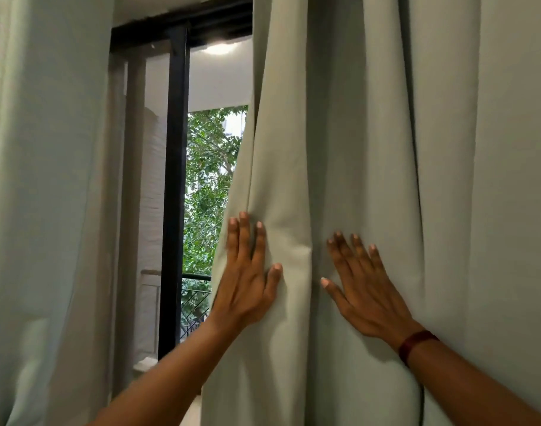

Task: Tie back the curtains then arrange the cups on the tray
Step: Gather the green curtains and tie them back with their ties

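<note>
A pale green right curtain (386, 149) hangs in long folds over the right half of the view. My left hand (247, 278) lies flat with straight fingers on its inner edge, pressing the cloth. My right hand (361, 287) is spread flat on a fold just to the right, with a dark red band on its wrist. A second pale green left curtain (41, 195) hangs at the left. No cups or tray are in view.
Between the curtains a black window frame (175, 179) shows, with green trees (211, 186) and a balcony railing (197, 278) outside. A ceiling light (218, 49) glows at the top.
</note>
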